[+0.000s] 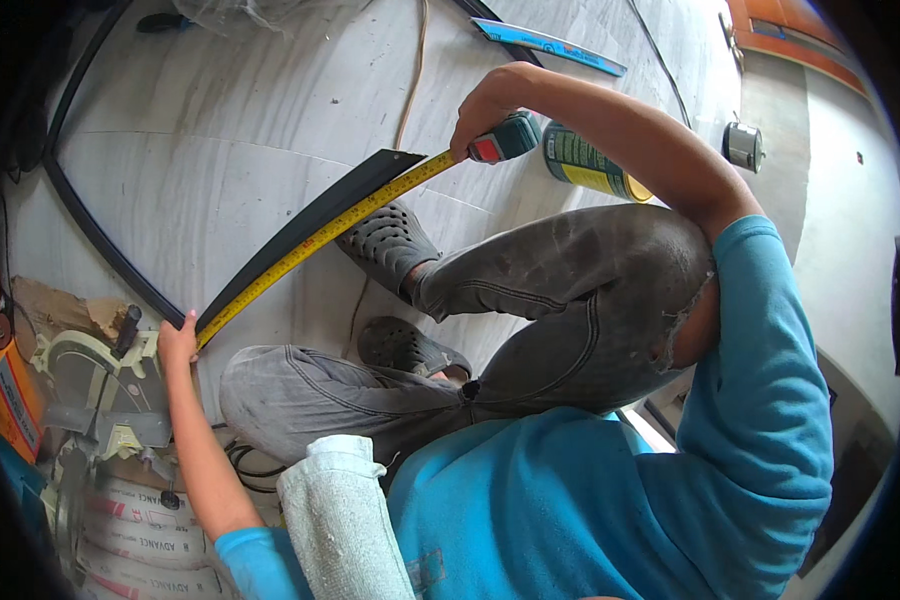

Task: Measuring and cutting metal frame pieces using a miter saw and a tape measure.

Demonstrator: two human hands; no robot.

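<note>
A long black strip (300,222), cut at a slant at its far end, runs slantwise across in front of my legs. Along its near edge lies the yellow blade of a tape measure (505,138), pulled out nearly straight. My right hand (488,103) is closed around the tape's green and black case, just beyond the strip's slanted end. At the other end, my left hand (178,343) pinches the blade's tip against the strip, close to where another black frame piece (105,235) meets it. The fingertips there are partly hidden.
A mitre saw (105,385) stands at the left, above stacked printed bags (145,535). A green and yellow can (590,162) lies beyond my right knee. Further off are a blue package (550,46) and a metal pot (743,147). A brown cord (412,80) crosses the tiled floor.
</note>
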